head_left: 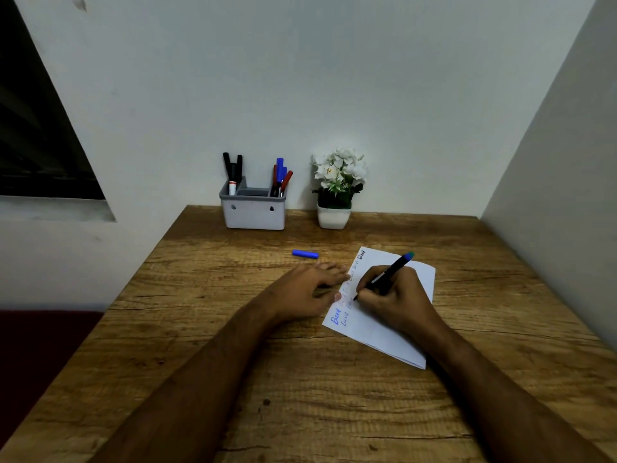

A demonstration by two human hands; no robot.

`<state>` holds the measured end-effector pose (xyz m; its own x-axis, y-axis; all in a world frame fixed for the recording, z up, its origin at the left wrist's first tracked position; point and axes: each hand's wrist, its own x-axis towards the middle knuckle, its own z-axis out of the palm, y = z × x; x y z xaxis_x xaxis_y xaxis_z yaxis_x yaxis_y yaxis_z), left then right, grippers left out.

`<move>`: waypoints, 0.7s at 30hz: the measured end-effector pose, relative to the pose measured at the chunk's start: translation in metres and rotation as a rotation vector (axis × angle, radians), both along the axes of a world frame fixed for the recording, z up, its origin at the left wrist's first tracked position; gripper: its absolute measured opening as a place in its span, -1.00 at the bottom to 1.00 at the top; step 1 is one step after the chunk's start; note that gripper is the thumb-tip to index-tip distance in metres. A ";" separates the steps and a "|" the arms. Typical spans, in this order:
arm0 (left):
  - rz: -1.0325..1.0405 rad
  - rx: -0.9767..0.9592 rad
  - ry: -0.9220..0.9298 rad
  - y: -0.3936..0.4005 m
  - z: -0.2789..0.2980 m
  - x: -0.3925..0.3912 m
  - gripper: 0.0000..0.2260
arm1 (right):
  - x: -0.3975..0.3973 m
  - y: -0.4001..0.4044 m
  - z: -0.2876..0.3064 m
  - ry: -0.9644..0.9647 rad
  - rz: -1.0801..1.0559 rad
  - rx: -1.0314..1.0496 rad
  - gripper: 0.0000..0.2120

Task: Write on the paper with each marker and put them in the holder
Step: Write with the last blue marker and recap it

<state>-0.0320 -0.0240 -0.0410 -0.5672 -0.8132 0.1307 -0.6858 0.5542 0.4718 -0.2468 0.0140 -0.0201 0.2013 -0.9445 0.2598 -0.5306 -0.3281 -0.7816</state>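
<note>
A white sheet of paper (397, 332) lies tilted on the wooden table, with blue, red and black words along its left edge. My right hand (392, 299) grips a black marker (390, 272) with a blue-green end, its tip touching the paper. My left hand (307, 289) rests flat, fingers apart, with fingertips on the paper's left edge. A blue marker cap (305, 254) lies on the table just beyond my left hand. The grey holder (255, 213) stands against the wall with black markers (233, 168) in its left slot and blue and red markers (281, 175) in its right slot.
A white pot of white flowers (337, 188) stands right of the holder. Walls close the table at the back and right. The table's left edge (110, 305) drops off to a dark red surface.
</note>
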 end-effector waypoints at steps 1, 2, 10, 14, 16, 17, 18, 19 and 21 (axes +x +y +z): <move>0.004 0.003 -0.002 0.000 0.000 0.000 -0.54 | 0.000 0.000 0.000 -0.005 0.005 0.003 -0.82; 0.006 0.004 -0.003 0.000 0.001 0.000 -0.54 | 0.000 0.001 0.000 -0.012 0.010 0.008 -0.81; 0.007 0.009 -0.017 -0.003 -0.002 0.001 -0.53 | -0.001 0.001 0.002 -0.076 0.003 0.040 -0.83; 0.003 0.011 -0.005 -0.004 -0.003 0.002 -0.53 | 0.000 0.001 0.004 -0.099 -0.013 0.056 -0.83; -0.003 0.004 0.001 -0.003 -0.002 0.002 -0.53 | 0.001 0.002 0.005 -0.092 -0.007 0.062 -0.83; -0.004 0.003 0.003 -0.003 -0.002 0.002 -0.53 | 0.002 0.003 0.005 -0.090 -0.006 0.060 -0.83; -0.004 0.003 0.003 -0.003 -0.002 0.002 -0.53 | 0.002 0.003 0.005 -0.087 -0.008 0.057 -0.83; -0.002 0.003 0.003 -0.002 -0.001 0.002 -0.53 | 0.003 0.003 0.006 -0.085 -0.009 0.055 -0.83; 0.005 -0.004 0.008 -0.002 -0.001 0.002 -0.54 | 0.002 0.002 0.006 -0.087 -0.012 0.054 -0.82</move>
<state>-0.0304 -0.0257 -0.0421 -0.5623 -0.8153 0.1380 -0.6848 0.5526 0.4751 -0.2445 0.0161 -0.0142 0.1689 -0.9596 0.2249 -0.4632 -0.2787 -0.8413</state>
